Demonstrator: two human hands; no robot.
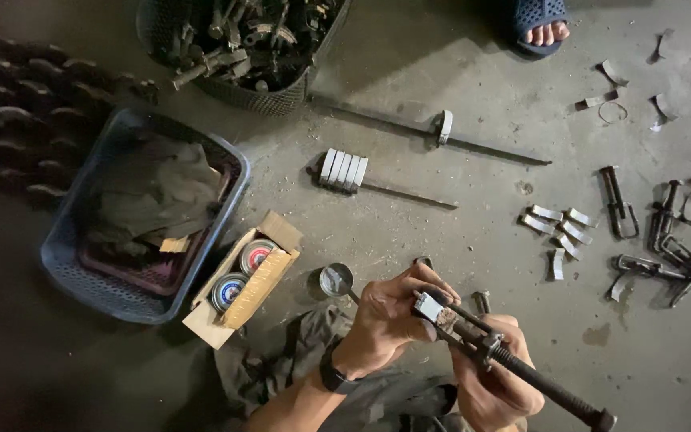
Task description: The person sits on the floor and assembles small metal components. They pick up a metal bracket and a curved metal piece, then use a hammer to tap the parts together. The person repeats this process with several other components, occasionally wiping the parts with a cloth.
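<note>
My left hand (385,316) pinches a small shiny metal clip at the upper end of a dark metal clamp tool (505,360). My right hand (493,376) grips the same tool around its middle, with the long threaded bolt pointing down to the right. A small open round tin (336,279) lies on the concrete floor just left of my left hand. A dark band sits on my left wrist.
A cardboard box (269,276) holds round tins. A blue basket (65,256) holds dark rags. A black basket (281,100) is full of metal parts. Rods with stacked clips (344,170), loose clips (557,228) and clamps (665,240) lie about. Another person's sandalled foot (541,24) is at top.
</note>
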